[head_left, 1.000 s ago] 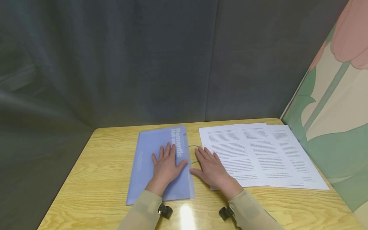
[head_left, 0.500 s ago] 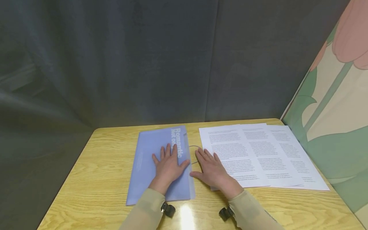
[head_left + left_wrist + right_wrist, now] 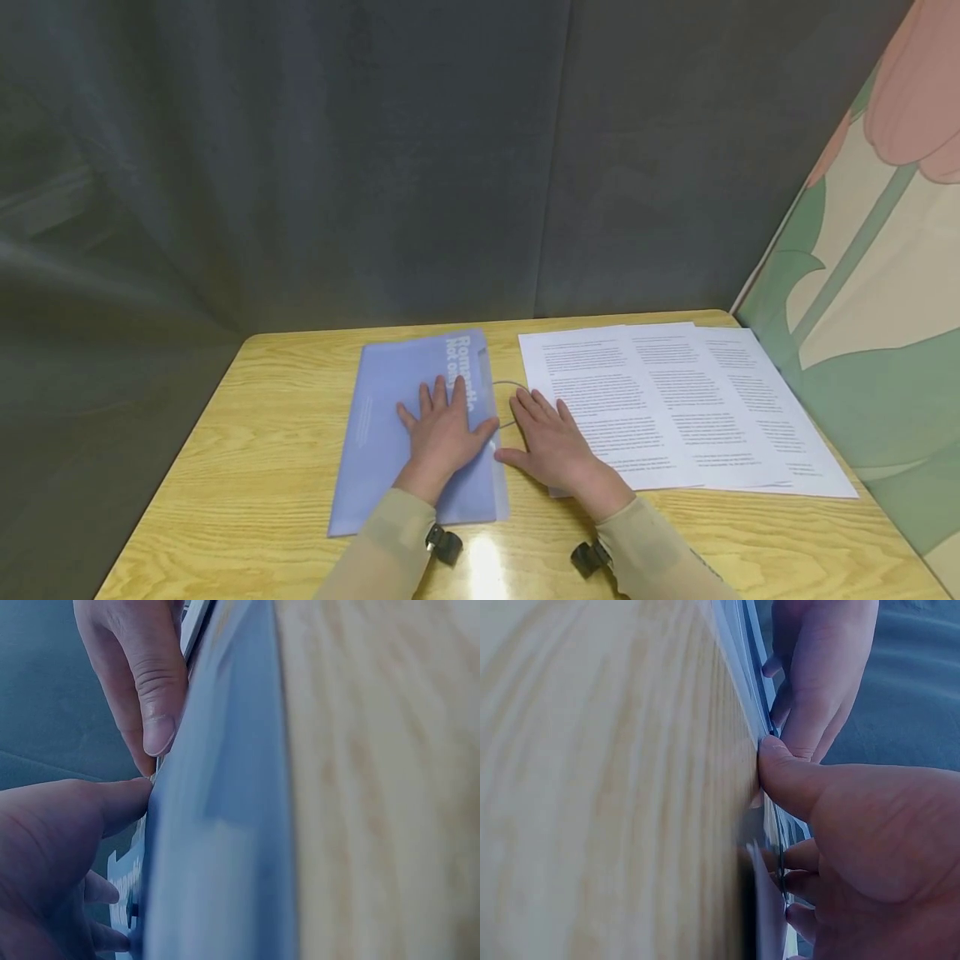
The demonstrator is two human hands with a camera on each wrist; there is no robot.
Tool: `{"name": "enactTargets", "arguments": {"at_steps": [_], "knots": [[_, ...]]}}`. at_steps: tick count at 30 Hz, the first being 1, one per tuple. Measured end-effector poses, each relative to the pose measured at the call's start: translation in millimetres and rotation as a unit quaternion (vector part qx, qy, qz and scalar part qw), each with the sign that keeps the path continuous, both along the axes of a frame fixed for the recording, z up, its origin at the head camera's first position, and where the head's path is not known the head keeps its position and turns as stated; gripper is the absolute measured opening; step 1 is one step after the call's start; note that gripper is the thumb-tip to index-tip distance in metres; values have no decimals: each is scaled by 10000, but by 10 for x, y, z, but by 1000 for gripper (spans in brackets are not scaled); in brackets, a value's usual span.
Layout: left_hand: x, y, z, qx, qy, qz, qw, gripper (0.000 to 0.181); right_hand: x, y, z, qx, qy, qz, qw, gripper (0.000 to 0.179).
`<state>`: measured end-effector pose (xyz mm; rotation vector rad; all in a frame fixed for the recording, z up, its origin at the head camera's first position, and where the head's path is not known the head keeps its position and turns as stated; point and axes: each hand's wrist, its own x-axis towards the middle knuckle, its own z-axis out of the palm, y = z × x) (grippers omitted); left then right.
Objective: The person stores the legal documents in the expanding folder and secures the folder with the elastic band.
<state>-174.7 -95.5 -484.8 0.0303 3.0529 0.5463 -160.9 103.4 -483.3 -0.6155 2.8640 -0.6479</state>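
Note:
A blue translucent folder (image 3: 375, 458) lies on the table, white lettering "Romantic" running along its right side. Spread over it is my left hand (image 3: 444, 437), fingers extended, thumb reaching to the folder's right edge. From that edge a thin grey cord loop (image 3: 510, 382) runs toward my right hand (image 3: 557, 448). The right hand rests palm down, fingers straight, beside the left edge of the printed sheets (image 3: 630, 400) and partly over them. Its fingertips are at the cord. In the left wrist view, the folder's edge (image 3: 225, 787) shows close up, with both thumbs nearby.
Several printed sheets overlap in a fan across the right of the wooden table (image 3: 247, 433). A dark grey curtain (image 3: 405, 167) hangs behind the table. A flower-patterned panel (image 3: 877, 350) stands along the right side.
My left hand has slid slightly right and toward me across the folder, its thumb now at the folder's edge. The right hand, folder and sheets have hardly moved.

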Motion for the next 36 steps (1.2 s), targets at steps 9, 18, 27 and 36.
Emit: {"name": "enactTargets", "arguments": {"at_steps": [9, 18, 27, 36], "knots": [[-35, 30, 7, -44, 25, 60, 10000, 88, 12, -3, 10, 88, 34, 16, 10000, 93], [-43, 28, 24, 36, 136, 106, 9998, 84, 17, -21, 57, 230, 0, -13, 9997, 92], [-69, -7, 125, 323, 182, 149, 9992, 70, 12, -11, 39, 290, -23, -8, 9996, 92], [-91, -162, 227, 796, 675, -80, 9945, 20, 22, -15, 90, 380, -24, -10, 9993, 92]]}}
